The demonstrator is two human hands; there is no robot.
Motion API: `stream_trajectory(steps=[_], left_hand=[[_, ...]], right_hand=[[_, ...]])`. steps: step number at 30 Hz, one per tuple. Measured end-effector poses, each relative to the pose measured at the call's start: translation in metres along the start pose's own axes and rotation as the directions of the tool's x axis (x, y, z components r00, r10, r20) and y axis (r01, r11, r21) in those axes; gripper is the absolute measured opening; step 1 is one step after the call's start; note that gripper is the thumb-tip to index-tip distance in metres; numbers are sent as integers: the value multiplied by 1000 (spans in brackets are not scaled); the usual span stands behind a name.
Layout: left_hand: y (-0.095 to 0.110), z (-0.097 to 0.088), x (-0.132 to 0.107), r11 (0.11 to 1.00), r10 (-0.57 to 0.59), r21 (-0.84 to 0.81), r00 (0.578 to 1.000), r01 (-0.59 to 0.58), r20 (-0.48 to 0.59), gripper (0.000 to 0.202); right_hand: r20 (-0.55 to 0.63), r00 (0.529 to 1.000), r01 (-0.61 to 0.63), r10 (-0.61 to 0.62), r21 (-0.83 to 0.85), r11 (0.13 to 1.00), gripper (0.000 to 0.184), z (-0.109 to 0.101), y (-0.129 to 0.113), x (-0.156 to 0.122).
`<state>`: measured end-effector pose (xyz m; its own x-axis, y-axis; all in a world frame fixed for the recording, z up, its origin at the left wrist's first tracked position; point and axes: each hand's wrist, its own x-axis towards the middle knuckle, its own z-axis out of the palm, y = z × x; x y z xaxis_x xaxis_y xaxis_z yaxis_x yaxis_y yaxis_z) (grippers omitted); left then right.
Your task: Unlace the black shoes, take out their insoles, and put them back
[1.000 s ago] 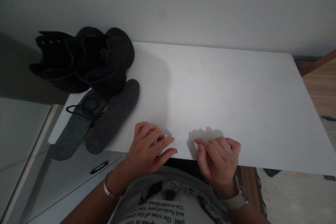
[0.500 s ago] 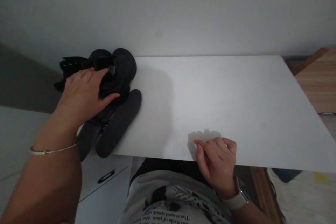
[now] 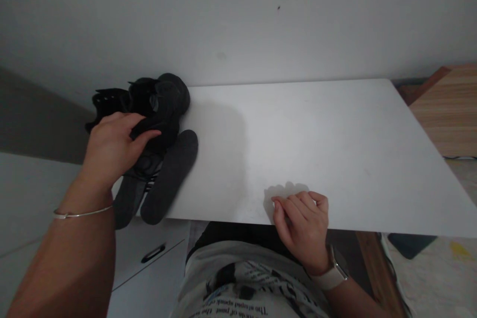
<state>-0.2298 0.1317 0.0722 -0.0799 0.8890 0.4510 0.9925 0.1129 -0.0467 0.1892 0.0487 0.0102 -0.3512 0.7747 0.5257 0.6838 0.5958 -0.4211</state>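
A pair of black boots (image 3: 171, 97) stands crowded together at the left end of the white table, openings toward the left. My left hand (image 3: 114, 144) lies over the nearer boot, thumb and fingers closed around its dark upper; most fingertips are hidden. Beside the boots, two dark grey insoles lie slanted toward the front edge: one insole (image 3: 173, 176) in plain view, the other insole (image 3: 128, 198) partly covered by my wrist. Dark laces bunch between them. My right hand (image 3: 303, 226) is loosely curled at the table's front edge, with nothing visible in it.
The white table (image 3: 316, 139) runs along a pale wall (image 3: 231, 20). Below its left end is a white drawer front (image 3: 149, 268) with a dark handle. A wooden piece of furniture (image 3: 447, 114) stands past the right end.
My left hand has drawn slightly back toward me, and the gap between thumb and forefinger has narrowed on the boot. My right hand keeps its curled pose. The view has shifted slightly.
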Motion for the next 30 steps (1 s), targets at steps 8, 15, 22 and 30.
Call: stream_trajectory(steps=[8,15,22,30], left_hand=[[68,-74,-29,977,214,56,931,-207,-296,38],[144,-96,-66,784,544,-228,816,-577,-195,8],[188,-83,-110,660,659,-392,745,-641,-107,12],[220,-80,-132,616,677,-457,728,-642,-110,16]], right_hand=[[7,1000,-3,3,-5,1000,15,1,0,0],[2,1000,-23,23,22,999,14,0,-2,0],[-37,993,-108,116,173,979,17,-8,1,-2],[-109,969,-175,221,330,928,30,-30,1,7]])
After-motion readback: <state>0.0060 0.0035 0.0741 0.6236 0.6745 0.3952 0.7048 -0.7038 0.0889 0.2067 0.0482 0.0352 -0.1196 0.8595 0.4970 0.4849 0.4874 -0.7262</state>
